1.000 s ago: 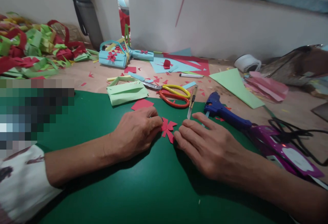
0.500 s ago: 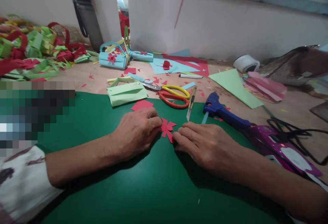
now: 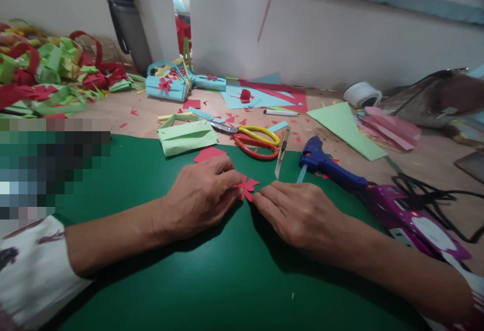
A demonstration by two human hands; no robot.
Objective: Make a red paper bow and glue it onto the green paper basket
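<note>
A small red paper flower (image 3: pixel 248 185) with cut petals is between my two hands, over the green mat (image 3: pixel 212 280). The fingers of my left hand (image 3: pixel 202 189) are pinched on its left petals and cover part of it. My right hand (image 3: pixel 295 210) has its fingers closed at the lower right petal; its fingertips are partly hidden. Just behind my left hand lies a flat piece of red paper (image 3: pixel 210 154). A light green paper bag (image 3: pixel 187 137) with a handle rests beyond that.
Scissors (image 3: pixel 259 142) with red and yellow handles, a utility knife (image 3: pixel 282 153) and a blue glue gun (image 3: pixel 330 165) lie beyond my hands. A purple power strip (image 3: pixel 419 220) with black cables is at right. Blue paper bags (image 3: pixel 166 88) and a dark bottle (image 3: pixel 130 23) stand behind.
My left fingers have moved slightly right and now cover more of the flower's left petals. My right fingertips have shifted a little left and up along the lower right petal.
</note>
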